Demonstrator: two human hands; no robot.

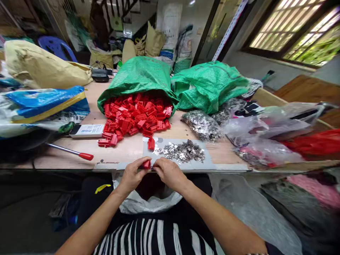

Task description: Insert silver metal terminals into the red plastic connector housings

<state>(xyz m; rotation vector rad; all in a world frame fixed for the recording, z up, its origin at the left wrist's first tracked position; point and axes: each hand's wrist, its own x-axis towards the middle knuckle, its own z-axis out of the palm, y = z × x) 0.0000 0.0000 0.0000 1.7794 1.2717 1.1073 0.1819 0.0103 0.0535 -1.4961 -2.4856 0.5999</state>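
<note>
My left hand is closed on a small red plastic part at the table's front edge. Fingertips of my right hand are pinched together at that part's right side, and a tiny dark piece seems to show between them, too small to name. Just beyond, one red part lies by itself on a grey mat. Right of it on the mat spreads a pile of small flat metal pieces. Many similar red parts spill from a green woven sack. Below my hands, a white sack hangs open on my lap.
A second green sack and a clear bag of metal pieces lie to the right, beside plastic bags. On the left are a red-tipped metal rod, a white box and a blue-and-white bag.
</note>
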